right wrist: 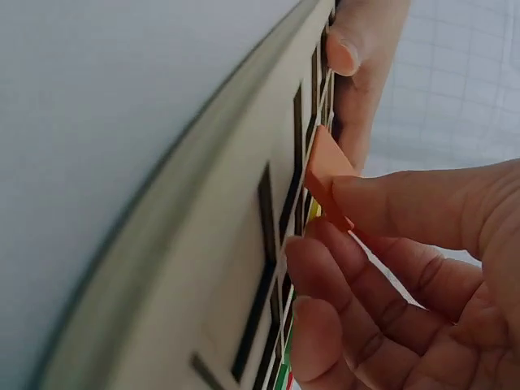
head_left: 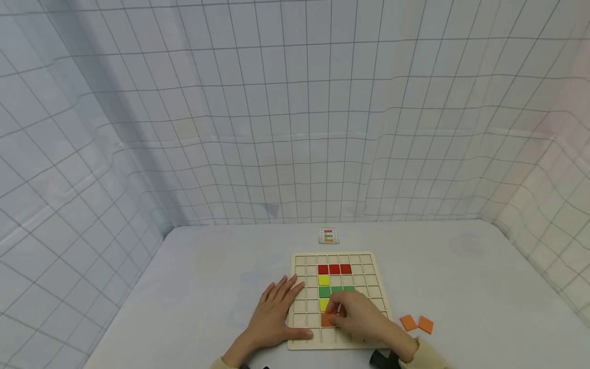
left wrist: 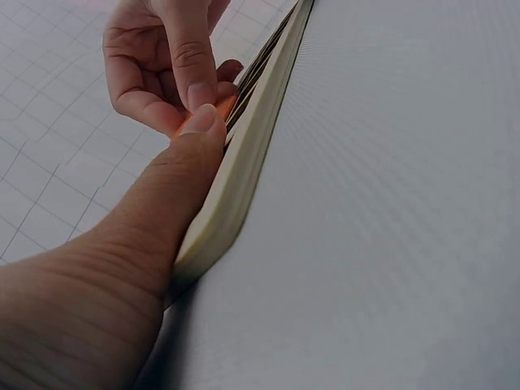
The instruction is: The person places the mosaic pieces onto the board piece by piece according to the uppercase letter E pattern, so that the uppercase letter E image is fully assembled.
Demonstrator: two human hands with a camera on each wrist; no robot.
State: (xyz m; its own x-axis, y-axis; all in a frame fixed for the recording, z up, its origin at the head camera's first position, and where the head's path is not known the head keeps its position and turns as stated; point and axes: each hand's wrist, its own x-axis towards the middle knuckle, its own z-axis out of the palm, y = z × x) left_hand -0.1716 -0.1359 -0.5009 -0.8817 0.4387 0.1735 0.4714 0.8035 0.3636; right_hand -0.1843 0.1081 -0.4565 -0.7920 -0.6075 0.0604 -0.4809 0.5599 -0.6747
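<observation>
my right hand (head_left: 357, 315) pinches an orange tile (right wrist: 325, 175) between thumb and fingertips, holding it tilted on edge over a cell in the lower part of the wooden grid board (head_left: 301, 261); the tile is not yet lying flat, one corner is down near the cell and the rest stands up; my left hand (head_left: 276, 312) lies flat with fingers straight, spread over the board's left edge and the surface (head_left: 207, 277), with the thumb along the near edge, steadying it.

on the board i see a row of three red tiles (head_left: 334, 269) near the top, a yellow tile (head_left: 324, 280) beneath the left one, a green row (head_left: 335, 290) under that, and another yellow tile (head_left: 323, 304) below, partly behind my fingers; the orange piece comes in just under that yellow one.

two more orange tiles (head_left: 417, 324) lie loose on the surface to the right of the board, just beside each other; a small pattern card (head_left: 329, 236) sits beyond the board's far edge, its coloured rows too small to read exactly.

i judge the picture mostly built: red, yellow and green are in, the orange row is only starting, and the two loose pieces are probably what remains.
</observation>
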